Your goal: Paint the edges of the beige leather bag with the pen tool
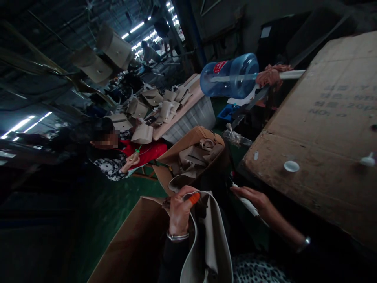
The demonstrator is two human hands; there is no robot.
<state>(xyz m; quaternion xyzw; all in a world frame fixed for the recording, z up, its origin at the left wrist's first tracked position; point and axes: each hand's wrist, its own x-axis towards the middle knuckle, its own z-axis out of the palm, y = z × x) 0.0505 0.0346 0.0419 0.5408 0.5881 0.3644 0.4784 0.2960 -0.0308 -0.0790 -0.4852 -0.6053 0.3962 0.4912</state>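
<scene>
My left hand, an orange cover on its thumb, is closed on the upper edge of a beige handbag. The bag's mouth faces up and its dark inside shows. To the right, apart from the bag, my right hand is wrapped round a slim tool with a white handle. A thin dark shaft points up and left from that handle. The tool's exact kind I cannot make out.
One open carton stands at lower left; another carton ahead holds beige bags. At right a cardboard-covered table bears a small white dish. A large blue water bottle lies behind. A co-worker handles a bag at left.
</scene>
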